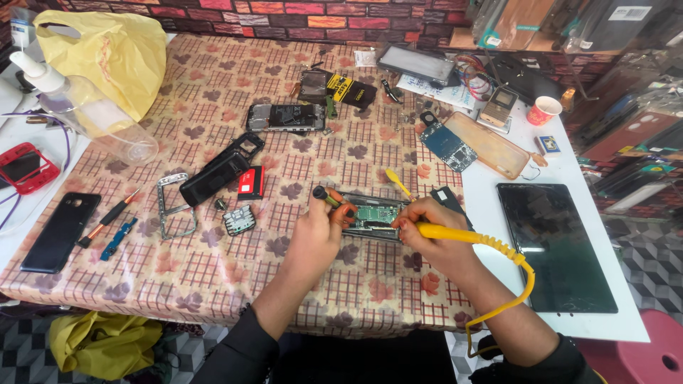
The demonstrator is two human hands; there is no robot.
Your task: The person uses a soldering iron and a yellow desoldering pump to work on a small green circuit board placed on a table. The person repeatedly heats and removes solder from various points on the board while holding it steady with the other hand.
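Green circuit board [371,213] lies bare inside opened phone [370,229].

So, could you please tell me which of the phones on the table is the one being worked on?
The opened phone between the left hand and right hand, its green circuit board exposed. The black phone at the left edge and the dismantled one farther back lie untouched.

Tip of yellow tool [455,235] hidden behind right hand [427,231]; near end of opened phone [370,215] covered by left hand [316,231]. Board parts too small to tell. Pink stool [651,352] cut off at corner.
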